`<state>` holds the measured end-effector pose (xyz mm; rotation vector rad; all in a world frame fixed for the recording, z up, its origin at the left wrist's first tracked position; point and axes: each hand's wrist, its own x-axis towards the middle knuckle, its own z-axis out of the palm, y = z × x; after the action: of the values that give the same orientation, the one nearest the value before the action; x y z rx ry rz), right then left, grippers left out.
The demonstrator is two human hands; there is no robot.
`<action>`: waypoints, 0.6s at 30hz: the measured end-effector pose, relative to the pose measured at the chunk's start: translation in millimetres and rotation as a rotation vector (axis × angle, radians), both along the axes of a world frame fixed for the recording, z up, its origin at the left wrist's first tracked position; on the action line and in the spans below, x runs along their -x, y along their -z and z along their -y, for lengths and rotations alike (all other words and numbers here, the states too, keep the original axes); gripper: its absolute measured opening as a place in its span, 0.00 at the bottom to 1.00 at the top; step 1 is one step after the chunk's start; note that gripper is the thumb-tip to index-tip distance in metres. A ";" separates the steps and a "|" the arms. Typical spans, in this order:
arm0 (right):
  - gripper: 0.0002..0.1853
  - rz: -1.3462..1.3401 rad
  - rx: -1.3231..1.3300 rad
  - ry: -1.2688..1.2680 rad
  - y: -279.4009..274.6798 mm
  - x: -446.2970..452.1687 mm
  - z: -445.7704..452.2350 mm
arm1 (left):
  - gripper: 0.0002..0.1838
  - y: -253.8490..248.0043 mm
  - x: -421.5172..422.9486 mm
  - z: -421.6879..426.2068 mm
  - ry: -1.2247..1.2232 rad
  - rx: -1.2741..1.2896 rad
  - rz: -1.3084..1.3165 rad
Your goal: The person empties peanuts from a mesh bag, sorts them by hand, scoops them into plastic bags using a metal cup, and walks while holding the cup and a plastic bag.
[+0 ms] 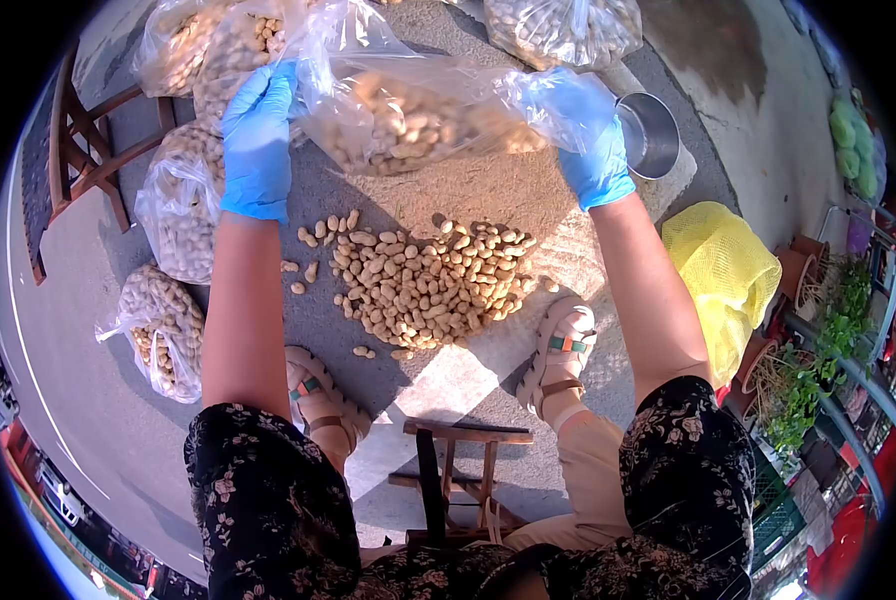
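A clear plastic bag of peanuts [403,125] is stretched sideways between my two hands, above the ground. My left hand [260,140], in a blue glove, is closed on the bag's left end. On the right, my right hand [580,125], gloved the same way, grips the other end, with clear plastic covering part of its fingers. A heap of loose unshelled peanuts [433,280] lies on the ground below the bag, between my feet, a few of them scattered to its left. Beside my right hand is a round metal container [650,135].
Filled peanut bags [183,200] line the left side, and another bag [565,28] lies at the top. A yellow mesh sack [720,275] sits at right, near potted plants [818,370]. A wooden stool [468,460] stands between my legs; wooden furniture [93,150] stands upper left.
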<state>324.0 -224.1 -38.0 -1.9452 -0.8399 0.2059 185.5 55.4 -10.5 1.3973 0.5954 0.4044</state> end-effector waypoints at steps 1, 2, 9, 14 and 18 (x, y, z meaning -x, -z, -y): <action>0.12 -0.053 -0.038 0.013 3.9 -4.2 -1.7 | 0.09 9.3 -3.5 -6.6 0.001 -0.030 0.006; 0.13 -0.224 -0.105 0.068 4.7 -6.5 -2.3 | 0.09 19.2 -6.8 -7.2 -0.040 -0.071 -0.044; 0.22 -0.151 -0.176 0.406 -27.4 -1.8 22.7 | 0.11 14.3 4.0 6.6 -0.345 -0.575 0.234; 0.22 0.305 -0.194 -0.275 -92.6 32.2 -25.6 | 0.12 -29.7 -9.9 68.7 0.542 -1.184 0.333; 0.21 0.207 0.524 -0.302 -9.7 18.8 -60.8 | 0.14 32.3 -21.3 64.7 0.954 -1.589 -0.328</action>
<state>305.2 -163.3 -28.3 -2.3424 -1.3187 0.4450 206.8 -9.3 -42.8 3.0576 -0.3857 -0.2723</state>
